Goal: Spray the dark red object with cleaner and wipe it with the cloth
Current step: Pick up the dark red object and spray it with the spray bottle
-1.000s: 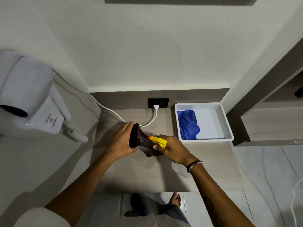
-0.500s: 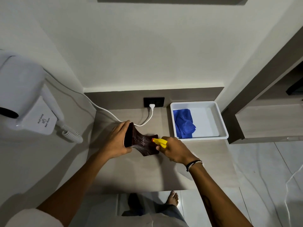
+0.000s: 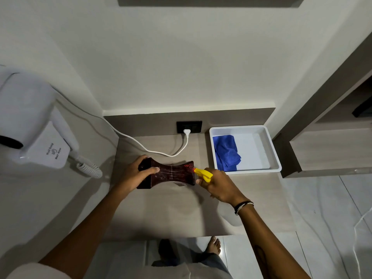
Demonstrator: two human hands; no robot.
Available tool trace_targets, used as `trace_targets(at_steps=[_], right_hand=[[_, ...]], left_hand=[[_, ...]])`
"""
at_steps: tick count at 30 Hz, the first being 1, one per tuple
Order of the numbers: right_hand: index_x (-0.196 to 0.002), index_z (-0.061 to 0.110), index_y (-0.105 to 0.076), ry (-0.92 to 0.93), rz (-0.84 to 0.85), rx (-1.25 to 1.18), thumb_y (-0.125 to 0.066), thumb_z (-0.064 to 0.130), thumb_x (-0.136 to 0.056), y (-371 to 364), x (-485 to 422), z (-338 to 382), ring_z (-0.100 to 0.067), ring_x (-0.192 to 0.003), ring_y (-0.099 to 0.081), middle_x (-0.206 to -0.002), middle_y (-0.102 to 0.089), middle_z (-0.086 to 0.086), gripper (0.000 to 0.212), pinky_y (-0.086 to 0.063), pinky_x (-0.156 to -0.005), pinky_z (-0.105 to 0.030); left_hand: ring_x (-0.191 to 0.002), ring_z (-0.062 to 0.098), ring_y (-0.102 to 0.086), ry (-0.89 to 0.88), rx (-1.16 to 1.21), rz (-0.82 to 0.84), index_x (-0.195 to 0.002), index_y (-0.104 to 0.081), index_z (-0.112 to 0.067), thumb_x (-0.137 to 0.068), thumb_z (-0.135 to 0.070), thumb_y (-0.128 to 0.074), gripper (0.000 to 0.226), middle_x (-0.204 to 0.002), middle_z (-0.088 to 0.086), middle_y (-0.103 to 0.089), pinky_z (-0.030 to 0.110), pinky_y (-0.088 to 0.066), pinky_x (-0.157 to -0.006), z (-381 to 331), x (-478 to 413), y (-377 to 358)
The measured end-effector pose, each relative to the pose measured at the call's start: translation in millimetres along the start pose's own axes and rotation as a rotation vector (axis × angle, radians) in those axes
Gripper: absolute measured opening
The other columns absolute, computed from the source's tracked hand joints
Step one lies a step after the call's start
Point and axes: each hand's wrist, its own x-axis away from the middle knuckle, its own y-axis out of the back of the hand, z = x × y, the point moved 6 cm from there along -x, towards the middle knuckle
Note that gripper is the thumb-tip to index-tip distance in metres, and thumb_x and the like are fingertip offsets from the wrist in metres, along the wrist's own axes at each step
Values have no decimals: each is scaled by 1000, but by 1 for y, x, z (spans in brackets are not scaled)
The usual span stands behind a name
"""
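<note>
Pale wood worktop [image 3: 171, 214] under a plain wall. Since a second ago the dark red object [image 3: 171, 175] has been turned from nearly end-on to lying broadside, so a long face now meets the nozzle; spraying looks underway, wiping not begun. Left hand [image 3: 133, 175], its grip clamped on the object's far end from the sprayer. Right hand [image 3: 218, 187], grip closed on the spray bottle [image 3: 203, 174], nozzle almost touching. Beyond the right grip, blue cloth [image 3: 226, 153] waits in the white tray [image 3: 274, 156]. White cord [image 3: 153, 151] trails just behind the object, blocking nothing.
</note>
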Motion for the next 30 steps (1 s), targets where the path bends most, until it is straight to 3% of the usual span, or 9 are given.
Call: trace_targets(at_steps=[4, 8, 11, 16, 18, 22, 25, 26, 30], right_hand=[[-87, 21, -60, 4, 23, -31, -72, 36, -99, -3, 2, -2, -34, -78, -71, -73, -60, 7, 23, -63, -71, -58], [-89, 21, -63, 4, 30, -64, -72, 37, -99, -3, 3, 0, -34, -72, -73, -69, -61, 8, 21, -64, -68, -56], [-94, 17, -65, 15, 28, -58, -71, 36, -99, -3, 3, 3, -32, -77, -73, -71, -61, 10, 21, -64, -72, -56], [-101, 14, -66, 22, 37, -33, -70, 38, -100, -4, 4, 5, -31, -82, -72, -76, -62, 8, 24, -64, -75, -57], [-97, 26, -66, 38, 56, -35, -70, 40, -100, -6, 4, 8, -29, -83, -72, -77, -63, 12, 15, -65, -75, -55], [-89, 68, -60, 105, 85, -39, -69, 43, -100, -9, 5, 24, -29, -70, -75, -73, -67, 28, 29, -66, -58, -37], [-103, 42, -68, 107, 101, -82, -68, 45, -100, -13, 4, 30, -36, -69, -76, -77, -71, 23, 4, -65, -54, -44], [-105, 32, -68, 108, 85, -82, -67, 45, -100, -12, 2, 31, -37, -70, -77, -78, -71, 17, 15, -65, -55, -47], [-98, 38, -66, 103, 92, 10, -67, 42, -101, -13, 2, 26, -26, -63, -73, -84, -72, 10, 6, -64, -60, -38]], left_hand=[[-102, 20, -72, 121, 55, 24, -115, -64, -51, -65, -65, -79, 54, -116, -5, -72, 35, -63, -69, 3, 4, -3], [-110, 25, -70, 125, 69, -2, -122, -65, -43, -63, -72, -77, 66, -125, 3, -71, 49, -60, -99, 2, 7, -6], [-131, 29, -58, 54, -77, -18, -142, -55, -45, -62, -84, -75, 92, -149, 5, -56, 47, -49, -113, -5, 11, -5], [-152, 28, -33, -128, -291, 85, -160, -22, -52, -50, -72, -94, 133, -165, 1, -23, 45, -38, -119, -15, 26, -17], [-155, 26, -25, -219, -407, 88, -163, -17, -46, -49, -61, -99, 142, -168, -2, -19, 44, -35, -122, -21, 30, -21], [-151, 25, -38, -413, -554, -36, -158, -36, -20, -59, -31, -100, 119, -163, 1, -38, 27, -32, -118, -39, 31, -21], [-144, 26, -47, -392, -552, -18, -156, -39, -16, -62, -18, -97, 111, -155, 4, -49, 34, -42, -118, -43, 29, -22], [-144, 27, -47, -383, -556, -8, -157, -39, -16, -62, -17, -97, 112, -155, 5, -50, 37, -43, -118, -43, 29, -22], [-143, 28, -48, -377, -600, -7, -158, -38, -17, -61, -22, -98, 115, -154, 5, -51, 37, -44, -116, -39, 26, -19]])
